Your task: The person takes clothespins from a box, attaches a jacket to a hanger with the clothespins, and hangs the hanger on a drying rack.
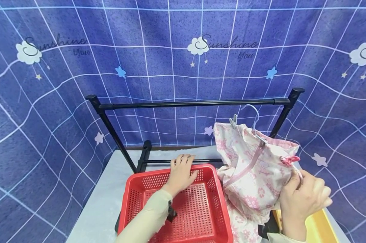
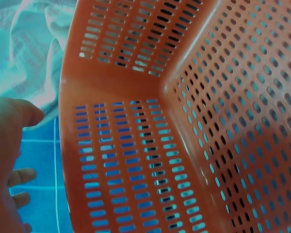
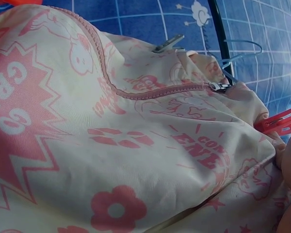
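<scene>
A white jacket (image 1: pixel 253 175) with pink prints and a pink zipper (image 3: pixel 140 93) drapes from a hanger with a pale blue hook (image 1: pixel 257 116), on the right in the head view. The hook's top lies just under the rack's bar in this view. A grey clothespin (image 1: pixel 233 122) and a red clothespin (image 1: pixel 290 160) sit along the jacket's upper edge. My right hand (image 1: pixel 307 195) pinches the jacket's edge close below the red clothespin. Over the far rim of a red perforated basket (image 1: pixel 226 206) is my left hand (image 1: pixel 180 173), fingers extended and holding nothing.
A black rack with a horizontal bar (image 1: pixel 186 104) stands behind the basket. At the lower right is a yellow container (image 1: pixel 321 226), partly behind the right arm. A blue patterned curtain (image 1: pixel 171 60) surrounds the pale table (image 1: pixel 95 209).
</scene>
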`<state>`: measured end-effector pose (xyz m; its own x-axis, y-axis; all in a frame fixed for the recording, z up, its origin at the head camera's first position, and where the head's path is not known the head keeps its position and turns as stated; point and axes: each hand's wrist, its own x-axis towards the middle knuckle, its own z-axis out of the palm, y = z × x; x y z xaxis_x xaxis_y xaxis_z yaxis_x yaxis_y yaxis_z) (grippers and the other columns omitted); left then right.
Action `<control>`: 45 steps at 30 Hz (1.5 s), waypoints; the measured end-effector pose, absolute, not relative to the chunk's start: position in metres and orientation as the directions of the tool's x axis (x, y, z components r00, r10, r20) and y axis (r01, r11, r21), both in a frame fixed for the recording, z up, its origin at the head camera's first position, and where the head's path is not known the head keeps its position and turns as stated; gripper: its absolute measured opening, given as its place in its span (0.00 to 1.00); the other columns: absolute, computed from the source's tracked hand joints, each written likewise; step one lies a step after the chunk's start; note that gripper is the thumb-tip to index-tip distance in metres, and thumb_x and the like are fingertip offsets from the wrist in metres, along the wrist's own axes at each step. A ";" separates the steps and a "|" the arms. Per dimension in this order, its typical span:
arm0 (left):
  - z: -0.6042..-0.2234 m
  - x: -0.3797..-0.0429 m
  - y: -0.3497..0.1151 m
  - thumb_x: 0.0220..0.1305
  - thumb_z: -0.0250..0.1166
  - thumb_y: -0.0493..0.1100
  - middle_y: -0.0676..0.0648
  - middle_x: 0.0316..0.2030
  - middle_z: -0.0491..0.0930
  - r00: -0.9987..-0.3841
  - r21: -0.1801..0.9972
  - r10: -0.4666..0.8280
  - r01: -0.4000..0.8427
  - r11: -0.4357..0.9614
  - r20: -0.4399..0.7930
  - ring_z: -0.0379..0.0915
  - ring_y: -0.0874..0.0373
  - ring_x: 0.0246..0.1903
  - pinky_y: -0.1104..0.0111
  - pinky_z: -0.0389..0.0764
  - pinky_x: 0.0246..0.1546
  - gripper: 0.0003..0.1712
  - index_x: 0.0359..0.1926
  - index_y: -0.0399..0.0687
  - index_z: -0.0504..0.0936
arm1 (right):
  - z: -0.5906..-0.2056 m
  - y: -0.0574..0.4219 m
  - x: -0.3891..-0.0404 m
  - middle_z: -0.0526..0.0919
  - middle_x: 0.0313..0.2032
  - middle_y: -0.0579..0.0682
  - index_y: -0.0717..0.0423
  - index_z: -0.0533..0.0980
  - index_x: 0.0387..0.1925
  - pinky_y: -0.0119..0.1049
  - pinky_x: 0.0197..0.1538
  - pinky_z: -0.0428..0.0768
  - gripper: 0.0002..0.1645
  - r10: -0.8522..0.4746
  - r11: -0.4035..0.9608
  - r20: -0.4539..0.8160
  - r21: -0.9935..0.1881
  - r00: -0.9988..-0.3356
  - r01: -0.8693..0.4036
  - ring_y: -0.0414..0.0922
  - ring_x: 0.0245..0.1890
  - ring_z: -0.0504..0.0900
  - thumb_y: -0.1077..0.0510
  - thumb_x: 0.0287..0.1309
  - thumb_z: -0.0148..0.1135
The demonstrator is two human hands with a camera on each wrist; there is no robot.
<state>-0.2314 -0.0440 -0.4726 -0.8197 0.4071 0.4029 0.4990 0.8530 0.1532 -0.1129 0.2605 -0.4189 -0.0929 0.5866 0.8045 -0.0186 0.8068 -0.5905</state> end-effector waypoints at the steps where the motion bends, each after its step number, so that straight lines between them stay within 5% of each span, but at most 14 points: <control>1: -0.473 -0.231 -0.046 0.65 0.62 0.53 0.43 0.62 0.70 -0.821 0.159 0.398 0.493 0.855 0.410 0.60 0.43 0.63 0.45 0.59 0.57 0.33 0.67 0.46 0.69 | -0.419 0.261 -0.113 0.73 0.33 0.69 0.66 0.78 0.35 0.65 0.41 0.54 0.21 0.588 0.806 0.804 -0.591 -0.091 -0.017 0.74 0.37 0.65 0.48 0.60 0.60; 37: -0.467 -0.232 -0.125 0.66 0.63 0.52 0.34 0.66 0.61 -0.877 0.348 0.048 0.239 0.906 0.477 0.51 0.36 0.66 0.39 0.50 0.55 0.39 0.70 0.39 0.61 | -0.412 0.265 -0.114 0.73 0.34 0.70 0.68 0.77 0.35 0.65 0.43 0.55 0.24 0.614 0.787 0.787 -0.616 -0.053 -0.028 0.74 0.39 0.65 0.47 0.62 0.59; 45: -0.463 -0.234 -0.142 0.66 0.65 0.51 0.33 0.66 0.58 -0.849 0.412 -0.046 0.208 0.887 0.527 0.48 0.34 0.66 0.37 0.47 0.56 0.40 0.71 0.38 0.59 | -0.409 0.265 -0.115 0.73 0.35 0.70 0.68 0.77 0.35 0.66 0.43 0.55 0.26 0.610 0.791 0.792 -0.611 -0.039 -0.036 0.75 0.39 0.66 0.45 0.64 0.56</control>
